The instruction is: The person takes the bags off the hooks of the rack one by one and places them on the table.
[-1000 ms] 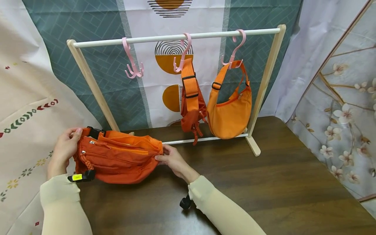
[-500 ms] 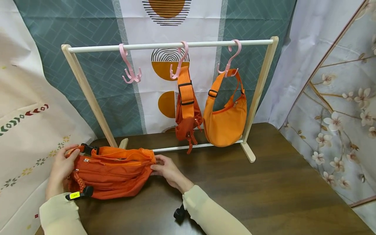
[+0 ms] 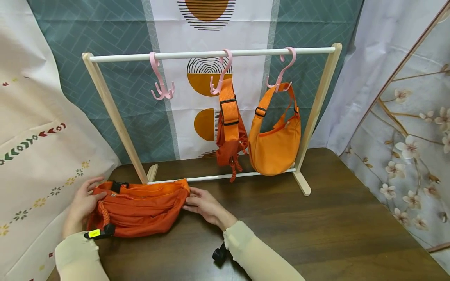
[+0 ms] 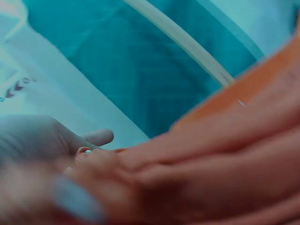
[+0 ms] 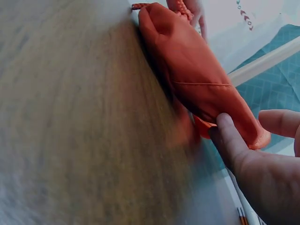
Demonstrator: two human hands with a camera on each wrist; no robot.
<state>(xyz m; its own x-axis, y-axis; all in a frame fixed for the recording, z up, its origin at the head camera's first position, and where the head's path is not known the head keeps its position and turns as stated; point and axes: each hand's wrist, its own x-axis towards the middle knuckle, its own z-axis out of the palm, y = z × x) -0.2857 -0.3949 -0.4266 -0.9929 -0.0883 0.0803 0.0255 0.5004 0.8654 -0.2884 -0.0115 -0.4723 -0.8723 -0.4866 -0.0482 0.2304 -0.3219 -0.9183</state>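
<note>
A rust-orange waist bag (image 3: 144,214) with zippers, a braided cord pull and a black buckle rests on the table at the left in the head view. My left hand (image 3: 81,203) lies at its left end, thumb and fingers spread apart beside the buckle. At the other end, my right hand (image 3: 205,205) touches the bag. In the right wrist view, a straight finger meets the bag's side (image 5: 197,65), with another digit held away from it. The left wrist view is blurred, and the bag's underside is hidden.
Behind the bag stands a wooden rack with a white rail (image 3: 253,52). Three pink hooks hang from it: the left hook (image 3: 162,84) bare, the middle one bearing a rust-orange bag (image 3: 232,130), the right one a light-orange shoulder bag (image 3: 275,150). Patterned cloths surround the brown table (image 3: 281,230).
The waist bag has come down onto the table and sagged. Both hands have lowered with it, and their fingers have loosened from its ends. The head view has shifted.
</note>
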